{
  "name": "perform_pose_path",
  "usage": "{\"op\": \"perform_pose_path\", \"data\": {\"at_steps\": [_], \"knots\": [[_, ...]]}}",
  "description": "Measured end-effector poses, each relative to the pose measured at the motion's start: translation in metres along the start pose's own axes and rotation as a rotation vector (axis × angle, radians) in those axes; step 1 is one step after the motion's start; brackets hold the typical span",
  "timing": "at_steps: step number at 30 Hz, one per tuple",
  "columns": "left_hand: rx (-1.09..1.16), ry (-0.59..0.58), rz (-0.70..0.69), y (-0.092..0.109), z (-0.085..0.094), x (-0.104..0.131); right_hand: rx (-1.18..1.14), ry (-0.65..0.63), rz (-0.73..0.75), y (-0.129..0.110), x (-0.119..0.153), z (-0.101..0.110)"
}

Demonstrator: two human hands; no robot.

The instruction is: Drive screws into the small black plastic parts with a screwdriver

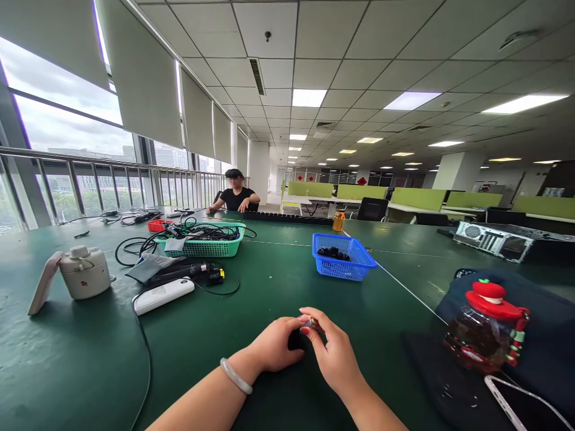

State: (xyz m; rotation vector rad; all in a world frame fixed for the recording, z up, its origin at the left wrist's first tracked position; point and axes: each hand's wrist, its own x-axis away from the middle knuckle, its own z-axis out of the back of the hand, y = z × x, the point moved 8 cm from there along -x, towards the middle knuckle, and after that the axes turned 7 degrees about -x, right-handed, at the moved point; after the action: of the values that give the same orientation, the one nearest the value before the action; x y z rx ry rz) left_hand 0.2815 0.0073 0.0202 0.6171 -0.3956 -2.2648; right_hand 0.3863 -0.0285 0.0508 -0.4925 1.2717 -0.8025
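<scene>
My left hand [276, 346], with a pale bangle [236, 376] at the wrist, rests low over the green table, its fingers curled and closed. Its fingertips meet those of my right hand [333, 353], which pinches a small shiny metallic piece [309, 324] between thumb and fingers. Most of that piece is covered by the fingers, so its kind is unclear, as is whether the left fingertips also grip it. Beyond my hands stands a blue plastic basket [344, 272] with small black parts [333, 254] in it.
To the left are a white power strip [164, 296], a green basket [211, 247] of tangled cables and a white bottle [84, 272]. A red-lidded jar [480, 335] and a phone [507, 404] lie to the right, with a computer case [494, 240] behind. A person [235, 197] sits at the far edge.
</scene>
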Motion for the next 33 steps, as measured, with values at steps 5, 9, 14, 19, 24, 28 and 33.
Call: {"op": "perform_pose_path", "data": {"at_steps": [5,9,14,19,24,28,33], "knots": [[0.002,0.013,0.009,-0.001,0.0,-0.001,-0.004,-0.041,0.02,-0.002,-0.001,-0.004],[-0.021,0.005,-0.001,0.0,0.001,-0.001,0.008,0.006,0.022,-0.006,-0.005,-0.003],[-0.053,-0.033,-0.007,0.001,-0.002,-0.002,0.048,0.074,0.024,-0.004,-0.009,-0.004],[-0.123,-0.036,0.063,-0.001,-0.006,-0.001,0.019,0.076,0.011,0.005,-0.011,0.001],[-0.16,-0.025,0.072,0.003,-0.01,0.001,-0.004,0.174,0.019,0.005,-0.012,0.025],[-0.144,-0.015,0.037,0.007,-0.01,0.003,-0.034,0.205,0.036,0.001,-0.01,0.032],[-0.166,-0.02,0.012,0.007,-0.01,0.004,0.001,0.068,0.064,-0.005,-0.008,0.011]]}}
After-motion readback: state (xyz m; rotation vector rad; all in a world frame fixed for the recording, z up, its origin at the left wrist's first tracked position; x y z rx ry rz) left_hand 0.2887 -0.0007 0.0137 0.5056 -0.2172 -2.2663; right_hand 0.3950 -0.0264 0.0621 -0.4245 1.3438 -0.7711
